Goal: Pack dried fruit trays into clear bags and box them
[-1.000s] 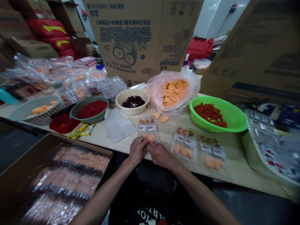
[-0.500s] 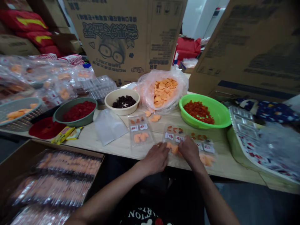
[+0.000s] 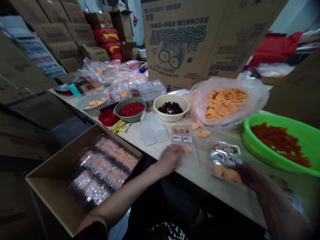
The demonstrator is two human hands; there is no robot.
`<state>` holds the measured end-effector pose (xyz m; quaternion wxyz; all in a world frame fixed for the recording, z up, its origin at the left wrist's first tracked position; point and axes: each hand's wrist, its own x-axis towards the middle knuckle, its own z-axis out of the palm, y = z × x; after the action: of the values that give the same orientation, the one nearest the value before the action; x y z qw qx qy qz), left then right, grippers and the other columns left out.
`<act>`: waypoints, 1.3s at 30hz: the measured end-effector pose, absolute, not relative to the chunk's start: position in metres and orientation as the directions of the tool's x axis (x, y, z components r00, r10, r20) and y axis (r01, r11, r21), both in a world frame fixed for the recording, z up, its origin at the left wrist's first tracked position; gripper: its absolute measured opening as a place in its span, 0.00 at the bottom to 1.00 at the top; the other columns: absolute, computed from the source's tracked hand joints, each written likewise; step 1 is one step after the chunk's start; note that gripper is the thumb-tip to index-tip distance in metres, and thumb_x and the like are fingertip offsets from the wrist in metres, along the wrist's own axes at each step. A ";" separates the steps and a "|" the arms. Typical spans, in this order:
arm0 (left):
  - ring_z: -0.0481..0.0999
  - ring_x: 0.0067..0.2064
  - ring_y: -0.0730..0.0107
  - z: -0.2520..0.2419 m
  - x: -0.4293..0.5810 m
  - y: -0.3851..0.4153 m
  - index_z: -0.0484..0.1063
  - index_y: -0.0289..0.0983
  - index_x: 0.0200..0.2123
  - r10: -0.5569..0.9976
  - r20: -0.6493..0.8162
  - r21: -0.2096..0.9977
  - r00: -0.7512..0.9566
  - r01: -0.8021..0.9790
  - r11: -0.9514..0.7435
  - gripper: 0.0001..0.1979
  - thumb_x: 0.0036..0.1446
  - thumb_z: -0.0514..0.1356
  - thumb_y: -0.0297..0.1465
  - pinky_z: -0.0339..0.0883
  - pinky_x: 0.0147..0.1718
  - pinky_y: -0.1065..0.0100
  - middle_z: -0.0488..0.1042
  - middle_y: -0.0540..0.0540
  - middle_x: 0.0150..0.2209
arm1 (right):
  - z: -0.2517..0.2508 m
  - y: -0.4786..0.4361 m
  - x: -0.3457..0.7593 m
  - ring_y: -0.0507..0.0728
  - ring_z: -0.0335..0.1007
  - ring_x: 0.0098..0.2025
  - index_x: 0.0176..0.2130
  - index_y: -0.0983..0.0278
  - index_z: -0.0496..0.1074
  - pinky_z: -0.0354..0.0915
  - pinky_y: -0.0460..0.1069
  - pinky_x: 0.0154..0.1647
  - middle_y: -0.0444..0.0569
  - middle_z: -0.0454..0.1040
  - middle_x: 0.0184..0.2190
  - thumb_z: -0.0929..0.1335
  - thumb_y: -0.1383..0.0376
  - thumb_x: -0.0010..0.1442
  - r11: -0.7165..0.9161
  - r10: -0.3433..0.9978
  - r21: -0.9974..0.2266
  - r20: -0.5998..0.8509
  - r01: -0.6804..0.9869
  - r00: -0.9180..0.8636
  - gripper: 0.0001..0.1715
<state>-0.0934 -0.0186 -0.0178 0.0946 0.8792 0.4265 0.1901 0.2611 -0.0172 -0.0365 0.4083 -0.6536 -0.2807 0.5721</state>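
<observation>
In the head view, a clear plastic compartment tray point(image 3: 226, 161) holds orange pieces, small dried bits and printed sachets. My right hand point(image 3: 250, 176), blurred, has its fingers closed on the tray's right edge. Left of it, a second filled tray point(image 3: 183, 135) lies flat on the table. My left hand point(image 3: 172, 157) is over that tray's lower left corner, its fingers smeared by motion; whether it grips the tray I cannot tell. A third tray point(image 3: 282, 183) is partly hidden by my right forearm.
Behind the trays stand a cream bowl point(image 3: 171, 116) of dark pieces, a plastic bag point(image 3: 255, 93) of orange pieces and a green basin point(image 3: 247, 133). A grey-green bowl point(image 3: 130, 118) holds red pieces. An open carton point(image 3: 60, 203) with rows of filled packs sits at lower left.
The view has swung left, bringing the carton and stacked boxes further in. My left hand has moved onto the left tray, and my right hand is now at the middle tray's right edge.
</observation>
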 end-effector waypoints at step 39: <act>0.73 0.48 0.62 -0.047 -0.258 0.017 0.64 0.37 0.56 0.963 0.166 0.190 0.211 0.952 -0.241 0.20 0.63 0.49 0.18 0.70 0.46 0.63 0.74 0.41 0.45 | -0.014 -0.023 0.027 0.53 0.76 0.26 0.43 0.62 0.69 0.69 0.45 0.28 0.43 0.78 0.26 0.77 0.65 0.46 -0.724 0.608 -0.685 -0.577 -0.084 -0.545 0.25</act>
<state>-0.2581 0.0166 -0.0465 0.0230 0.7777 0.6157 0.1250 0.0269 -0.0226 -0.0136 0.2101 -0.4281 -0.3063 0.8239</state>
